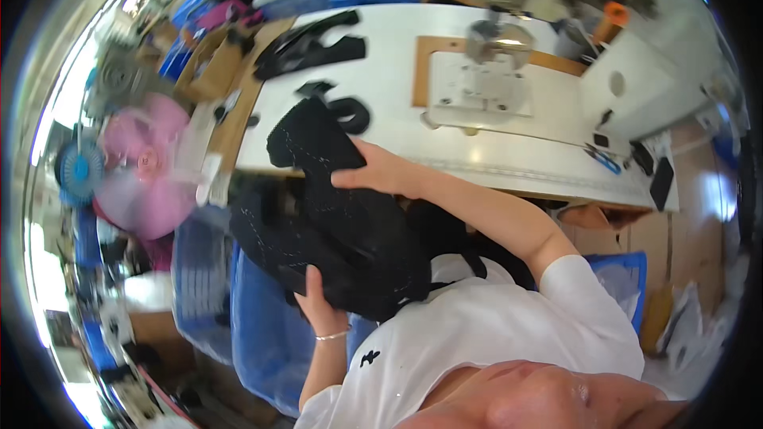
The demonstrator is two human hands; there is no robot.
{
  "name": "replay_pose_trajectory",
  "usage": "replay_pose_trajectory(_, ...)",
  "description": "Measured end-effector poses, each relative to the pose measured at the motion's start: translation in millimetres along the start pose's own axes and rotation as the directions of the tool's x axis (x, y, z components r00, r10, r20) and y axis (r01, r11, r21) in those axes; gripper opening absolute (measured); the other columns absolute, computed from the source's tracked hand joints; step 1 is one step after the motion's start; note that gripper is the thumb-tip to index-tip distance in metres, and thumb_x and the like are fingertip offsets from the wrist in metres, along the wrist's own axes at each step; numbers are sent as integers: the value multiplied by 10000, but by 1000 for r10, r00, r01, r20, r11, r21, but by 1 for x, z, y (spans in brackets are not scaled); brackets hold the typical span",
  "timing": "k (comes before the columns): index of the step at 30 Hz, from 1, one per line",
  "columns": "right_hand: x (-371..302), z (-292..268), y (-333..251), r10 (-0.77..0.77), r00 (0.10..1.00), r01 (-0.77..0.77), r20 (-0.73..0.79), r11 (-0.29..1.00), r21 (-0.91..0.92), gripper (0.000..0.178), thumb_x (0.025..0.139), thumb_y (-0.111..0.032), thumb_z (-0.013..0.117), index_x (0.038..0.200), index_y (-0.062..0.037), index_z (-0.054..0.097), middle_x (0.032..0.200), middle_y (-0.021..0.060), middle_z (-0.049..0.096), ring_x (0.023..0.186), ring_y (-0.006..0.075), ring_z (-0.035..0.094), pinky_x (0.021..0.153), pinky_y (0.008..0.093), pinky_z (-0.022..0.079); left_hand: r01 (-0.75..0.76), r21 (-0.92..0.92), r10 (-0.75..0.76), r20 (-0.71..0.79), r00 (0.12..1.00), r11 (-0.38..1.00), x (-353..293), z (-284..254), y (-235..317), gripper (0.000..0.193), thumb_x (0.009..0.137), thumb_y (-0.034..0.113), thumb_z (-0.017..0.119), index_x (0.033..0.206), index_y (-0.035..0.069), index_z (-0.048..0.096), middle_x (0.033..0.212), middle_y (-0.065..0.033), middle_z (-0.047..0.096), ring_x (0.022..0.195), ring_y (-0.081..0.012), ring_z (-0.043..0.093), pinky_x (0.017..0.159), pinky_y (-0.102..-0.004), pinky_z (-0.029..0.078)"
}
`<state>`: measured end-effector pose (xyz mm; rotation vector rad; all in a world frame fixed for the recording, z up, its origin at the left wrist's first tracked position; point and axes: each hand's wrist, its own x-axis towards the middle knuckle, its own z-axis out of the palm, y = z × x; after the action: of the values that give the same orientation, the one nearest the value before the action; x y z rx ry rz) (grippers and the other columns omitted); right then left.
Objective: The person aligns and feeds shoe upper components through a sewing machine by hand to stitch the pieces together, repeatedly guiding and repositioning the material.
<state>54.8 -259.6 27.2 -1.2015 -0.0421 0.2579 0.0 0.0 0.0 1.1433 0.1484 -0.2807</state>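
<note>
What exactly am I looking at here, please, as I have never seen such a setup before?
There is no robot: these are a person's two bare hands. The single picture comes from a wide fisheye camera worn on the person's head and looking down, so straight edges bend near the rim. The left hand and right hand hold a bulky black fabric piece at the front edge of a white table. On the table lie other black cut pieces and blue-handled scissors, beside what looks like a sewing machine. A pink fan stands to the left.
</note>
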Motion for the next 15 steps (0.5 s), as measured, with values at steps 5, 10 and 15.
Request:
replay_pose_trajectory(5,-157,-53,-28,-465,820,232,-334,803,-549,780,778,-182,782,1409,28,373,1316,165,547,1221,246,527,1041,359,393,164,2,-153,370,916,987,-2,76,-35,528,906,170,640,1369,47,417,1299,-108,537,1128,-259,586,949,-392,505)
replay_pose_trajectory(10,-244,-74,9,-453,525,190,-721,888,-420,629,801,-45,711,1356,24,426,1244,99,571,1135,165,540,996,321,426,185,304,-327,528,784,934,42,164,-52,319,856,18,682,1159,-12,586,1076,-86,657,937,-200,652,843,-325,533)
replay_pose_trajectory(15,-248,-149,-43,-270,417,437,-868,897,-69,399,928,-170,637,1262,11,513,1121,118,640,955,192,661,799,354,565,465,97,-449,488,749,880,58,234,-76,357,888,96,697,1207,26,553,1050,-68,661,944,-217,660,817,-349,555)
